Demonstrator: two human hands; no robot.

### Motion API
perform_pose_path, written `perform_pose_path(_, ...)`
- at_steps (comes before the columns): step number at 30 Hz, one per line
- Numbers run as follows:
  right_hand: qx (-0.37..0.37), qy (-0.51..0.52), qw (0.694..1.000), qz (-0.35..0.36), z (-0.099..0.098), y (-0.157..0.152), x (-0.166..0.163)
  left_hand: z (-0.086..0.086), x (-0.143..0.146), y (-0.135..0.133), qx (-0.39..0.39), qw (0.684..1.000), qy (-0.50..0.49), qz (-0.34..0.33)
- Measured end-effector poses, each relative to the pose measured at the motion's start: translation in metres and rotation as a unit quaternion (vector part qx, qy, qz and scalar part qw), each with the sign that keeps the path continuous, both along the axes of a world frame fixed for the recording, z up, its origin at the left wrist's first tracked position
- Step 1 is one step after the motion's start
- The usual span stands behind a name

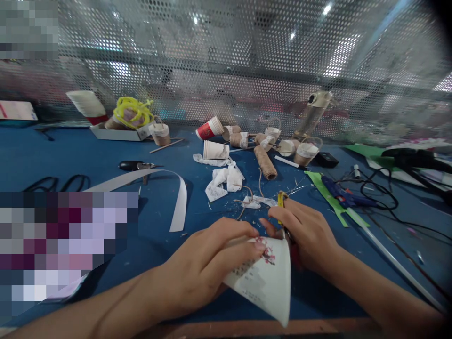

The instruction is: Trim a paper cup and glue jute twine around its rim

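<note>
My left hand (208, 263) grips a white paper cup (264, 282) printed with red flowers, lying on its side near the table's front edge. Its fingers curl over the cup's narrow end. My right hand (307, 235) is closed round a small yellow-handled tool (281, 200), probably scissors, whose tip meets the cup's end. Scraps of twine and white paper (256, 201) lie just beyond the fingers.
On the blue table (106, 155) lie a twine spool (265, 162), several paper cups (215, 149), some wrapped in twine, a white paper strip (180, 202), black scissors (136, 165), a blue glue gun (344, 197) with cables, green paper (323, 186). A perforated metal screen (226, 56) stands behind.
</note>
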State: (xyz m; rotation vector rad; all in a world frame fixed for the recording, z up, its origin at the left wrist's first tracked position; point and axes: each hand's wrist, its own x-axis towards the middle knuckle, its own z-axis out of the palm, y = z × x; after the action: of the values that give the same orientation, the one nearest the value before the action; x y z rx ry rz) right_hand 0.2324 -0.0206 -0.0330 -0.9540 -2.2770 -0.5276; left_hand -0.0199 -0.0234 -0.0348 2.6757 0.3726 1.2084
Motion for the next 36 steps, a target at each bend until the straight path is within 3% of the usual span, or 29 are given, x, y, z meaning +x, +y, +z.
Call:
perform_pose_path(12, 0.021, -0.010, 1.000, -0.021, 0.004, -0.004, 0.001, -0.006, 0.001, 0.003, -0.042, 0.999, -0.010, -0.027)
perform_pose_path(20, -0.019, -0.057, 0.997, -0.047, 0.008, -0.005, 0.004, -0.008, 0.000, 0.004, -0.070, 0.997, 0.028, -0.010)
perform_pose_path(28, -0.016, -0.019, 1.000, -0.001, 0.008, -0.009, 0.004, -0.005, 0.001, 0.001, -0.112, 0.992, 0.028, -0.040)
perform_pose_path(36, 0.011, -0.038, 0.999, -0.029, 0.011, -0.008, 0.001, -0.004, 0.001, 0.000, -0.147, 0.987, 0.045, -0.044)
